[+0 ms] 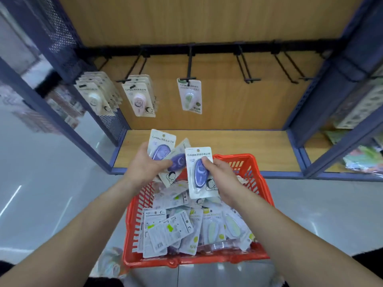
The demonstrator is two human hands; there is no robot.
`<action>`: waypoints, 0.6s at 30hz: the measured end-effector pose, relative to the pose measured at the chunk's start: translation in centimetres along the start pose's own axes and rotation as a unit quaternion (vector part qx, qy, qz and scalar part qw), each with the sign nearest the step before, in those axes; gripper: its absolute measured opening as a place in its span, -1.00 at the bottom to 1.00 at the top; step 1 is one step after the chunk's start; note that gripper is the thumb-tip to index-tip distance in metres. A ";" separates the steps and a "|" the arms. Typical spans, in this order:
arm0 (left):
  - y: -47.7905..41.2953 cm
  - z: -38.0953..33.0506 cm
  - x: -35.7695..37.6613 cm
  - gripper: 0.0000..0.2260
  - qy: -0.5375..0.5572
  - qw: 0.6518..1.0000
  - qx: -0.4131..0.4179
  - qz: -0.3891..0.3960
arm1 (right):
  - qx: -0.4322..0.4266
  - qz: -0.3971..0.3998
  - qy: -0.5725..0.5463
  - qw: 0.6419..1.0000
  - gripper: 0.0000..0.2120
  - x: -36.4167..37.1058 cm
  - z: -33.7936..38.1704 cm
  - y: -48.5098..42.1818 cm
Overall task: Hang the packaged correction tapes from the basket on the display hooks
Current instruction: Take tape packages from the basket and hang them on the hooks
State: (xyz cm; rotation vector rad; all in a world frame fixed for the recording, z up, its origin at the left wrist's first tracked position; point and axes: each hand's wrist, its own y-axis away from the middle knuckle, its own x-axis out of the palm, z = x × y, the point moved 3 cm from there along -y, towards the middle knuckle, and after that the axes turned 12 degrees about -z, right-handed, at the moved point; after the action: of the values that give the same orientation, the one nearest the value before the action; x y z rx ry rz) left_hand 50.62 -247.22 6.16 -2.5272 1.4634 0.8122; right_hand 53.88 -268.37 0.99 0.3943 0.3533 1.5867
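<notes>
Our two bare forearms [83, 224] reach in from the bottom edge, and under them sits the red basket [186, 261], heaped with packaged correction tapes [178, 226] lying every which way, some face down. Up over the basket's far end, our left hand [145, 165] grips a fan of purple packs [162, 147], thumb across the fronts: two for certain, possibly a third tucked behind, though the edges overlap too much to say. Our right hand [224, 179] pinches one more purple pack [200, 172], held upright with the thumb on the blister, just beside the left hand's bundle. Ahead, against the wooden back panel [228, 21], a black rail [217, 47] carries the display hooks [189, 65]. A stack of cream packs [97, 96] hangs at far left, a stack of pink packs [141, 98] next to it, then a single green pack [190, 96]. More hooks [247, 69] jut out to the right, above the wooden shelf [248, 148].
</notes>
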 end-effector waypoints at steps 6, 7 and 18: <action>5.7 -4.3 -1.8 -0.54 0.140 0.989 -0.029 0.049 | -0.032 0.037 -0.023 0.999 -0.80 -1.3 6.3 5.6; 6.6 -4.7 -1.8 -0.58 0.158 0.985 -0.030 0.056 | -0.039 0.043 -0.028 0.998 -0.80 -1.8 6.8 6.5; 7.4 -5.9 1.3 -0.56 0.176 0.978 -0.014 0.115 | -0.149 -0.018 0.022 0.988 -0.77 -2.7 8.5 6.7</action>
State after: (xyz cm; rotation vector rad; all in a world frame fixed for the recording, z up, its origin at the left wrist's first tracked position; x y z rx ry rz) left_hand 47.27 -254.17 11.77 -2.6578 1.8897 0.4245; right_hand 51.87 -271.56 11.47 0.1227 0.1512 1.5858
